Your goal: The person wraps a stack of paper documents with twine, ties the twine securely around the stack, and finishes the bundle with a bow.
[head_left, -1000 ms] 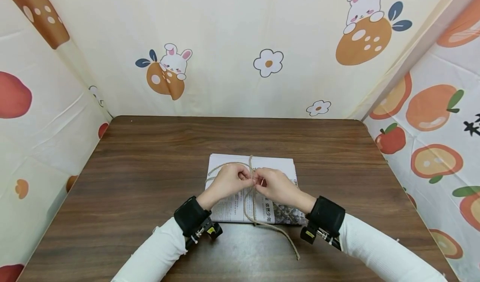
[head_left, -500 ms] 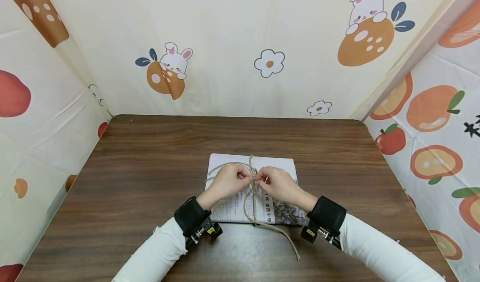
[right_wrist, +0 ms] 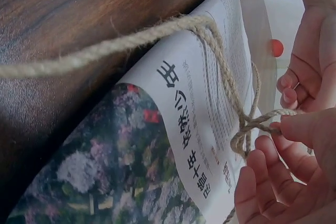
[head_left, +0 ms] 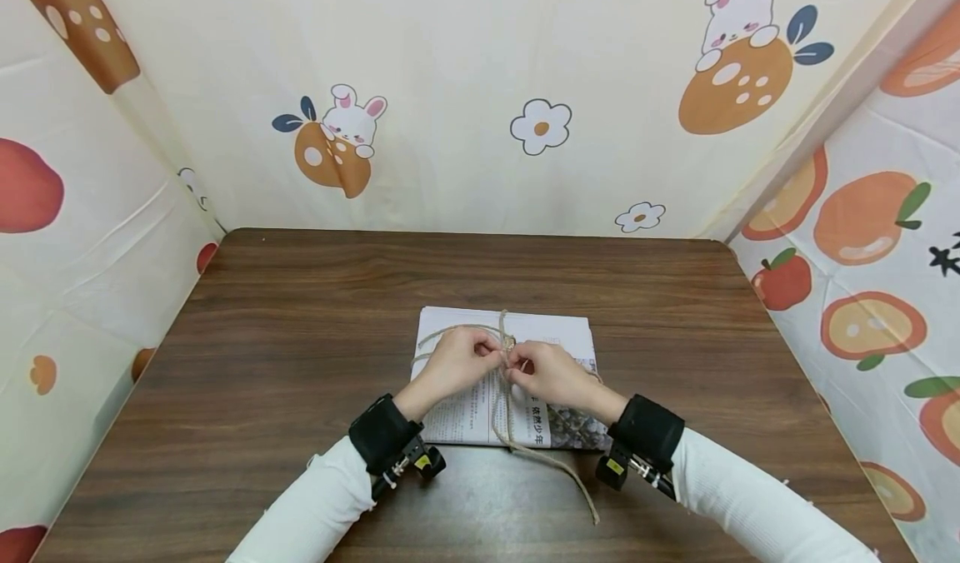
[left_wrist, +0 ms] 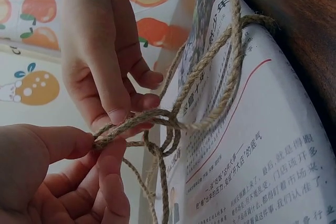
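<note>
A folded newspaper bundle lies on the table, with beige twine wrapped around it. Over its middle, my left hand pinches a doubled loop of the twine between thumb and fingers. Opposite it, my right hand pinches twine close to the same spot, its fingertips almost meeting the left ones. Below the loop, in the left wrist view, a loose knot sits against the paper. In the right wrist view the knot shows beside the curled fingers of my right hand.
A dark wood-grain table spreads around the bundle. One loose twine end trails over the bundle's near edge onto the tabletop. Printed curtains stand behind and at both sides. Each wrist wears a black strap with a small camera.
My right hand parted slightly from the left half a second ago and is now close to it again, a little lower. The twine strand below the hands has straightened. The left hand stays nearly still.
</note>
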A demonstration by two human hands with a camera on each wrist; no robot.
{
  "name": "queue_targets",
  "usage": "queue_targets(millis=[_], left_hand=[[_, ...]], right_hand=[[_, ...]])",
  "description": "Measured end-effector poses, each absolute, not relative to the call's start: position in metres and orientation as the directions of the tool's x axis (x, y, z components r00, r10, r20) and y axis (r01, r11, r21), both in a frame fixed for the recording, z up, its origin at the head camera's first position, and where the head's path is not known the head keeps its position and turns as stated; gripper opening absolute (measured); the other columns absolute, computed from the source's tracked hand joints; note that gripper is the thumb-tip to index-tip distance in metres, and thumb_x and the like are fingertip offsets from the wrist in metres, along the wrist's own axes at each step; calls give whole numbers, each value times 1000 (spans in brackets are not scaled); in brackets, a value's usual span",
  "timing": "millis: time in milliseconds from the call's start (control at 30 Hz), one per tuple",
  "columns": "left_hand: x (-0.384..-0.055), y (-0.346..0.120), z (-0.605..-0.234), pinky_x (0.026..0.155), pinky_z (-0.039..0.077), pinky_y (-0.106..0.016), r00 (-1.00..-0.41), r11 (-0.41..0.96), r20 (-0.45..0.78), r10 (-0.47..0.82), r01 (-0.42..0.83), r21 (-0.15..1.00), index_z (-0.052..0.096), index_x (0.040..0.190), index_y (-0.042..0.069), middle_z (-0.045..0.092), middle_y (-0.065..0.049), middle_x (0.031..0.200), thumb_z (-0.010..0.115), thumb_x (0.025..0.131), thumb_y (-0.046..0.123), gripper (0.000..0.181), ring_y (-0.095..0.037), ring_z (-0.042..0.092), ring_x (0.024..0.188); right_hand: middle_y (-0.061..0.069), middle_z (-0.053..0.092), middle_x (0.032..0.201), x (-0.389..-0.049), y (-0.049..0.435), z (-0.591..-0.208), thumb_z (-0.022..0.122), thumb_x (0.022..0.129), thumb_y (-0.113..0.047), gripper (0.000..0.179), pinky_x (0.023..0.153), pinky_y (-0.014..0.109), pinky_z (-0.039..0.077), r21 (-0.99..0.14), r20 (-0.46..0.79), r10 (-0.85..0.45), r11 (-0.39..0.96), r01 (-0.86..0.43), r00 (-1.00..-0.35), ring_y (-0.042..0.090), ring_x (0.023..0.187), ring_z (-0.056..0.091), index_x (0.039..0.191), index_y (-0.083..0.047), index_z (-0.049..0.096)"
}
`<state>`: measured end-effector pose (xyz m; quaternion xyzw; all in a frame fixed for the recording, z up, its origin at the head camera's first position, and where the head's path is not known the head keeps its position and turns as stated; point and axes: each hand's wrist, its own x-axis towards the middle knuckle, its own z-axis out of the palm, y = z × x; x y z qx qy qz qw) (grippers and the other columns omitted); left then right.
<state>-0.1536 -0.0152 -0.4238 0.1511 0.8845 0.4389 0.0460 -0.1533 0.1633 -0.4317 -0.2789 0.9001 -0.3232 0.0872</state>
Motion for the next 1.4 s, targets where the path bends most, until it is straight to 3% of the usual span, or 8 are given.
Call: queue_targets(millis=[200,600,1000,1400], left_hand=[[-153,-16,-426,56,41,-20,-953,581,56,297,226,782,68,77,10,61,3,67,64,79,11,4,-5,51,58],[-152,-18,-433,55,40,-21,-953,577,31,303,209,789,67,75,11,61,4,65,64,79,12,5,-6,51,56],[-153,-17,-435,55,40,-22,-952,584,8,305,193,789,67,77,10,60,4,66,65,79,14,5,-7,51,57],[-154,-21,-435,58,40,-22,-959,606,7,282,184,774,68,78,13,61,5,67,64,79,14,5,-6,51,58]], right_hand=[[-2,62,78,-155,169,-430,62,84,-7,5,58,20,45,-622,35,-511,662,-418,-859,7,69,57,83,-11,59],[-5,55,72,-156,183,-423,57,90,-13,4,56,22,41,-649,64,-491,641,-410,-869,6,63,50,89,-10,58],[-6,48,66,-153,191,-414,53,91,-14,6,53,22,35,-696,12,-487,623,-357,-873,8,54,41,90,-15,59],[-4,48,67,-152,197,-408,52,91,-12,14,54,22,35,-719,-21,-478,617,-319,-878,10,56,42,99,-7,63]])
